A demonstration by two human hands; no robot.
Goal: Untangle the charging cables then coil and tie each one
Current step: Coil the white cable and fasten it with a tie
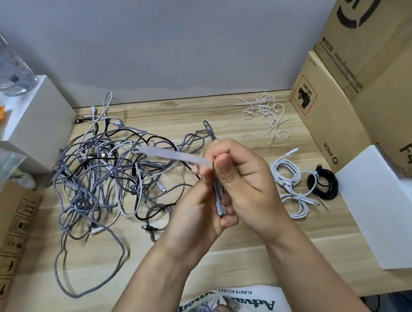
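Charging cable bundle: light, limp; both hands' fingers, left hand and right hand, clamp it mid-coil. Tie strip, seemingly soft, projects far-left.

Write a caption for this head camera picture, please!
Both hands hold a bundled cable beside the tangled cables.

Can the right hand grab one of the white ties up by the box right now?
Probably not yet. The right hand and left hand are both gripping a folded cable. The table between it and the ties looks free, so it could once it lets go.
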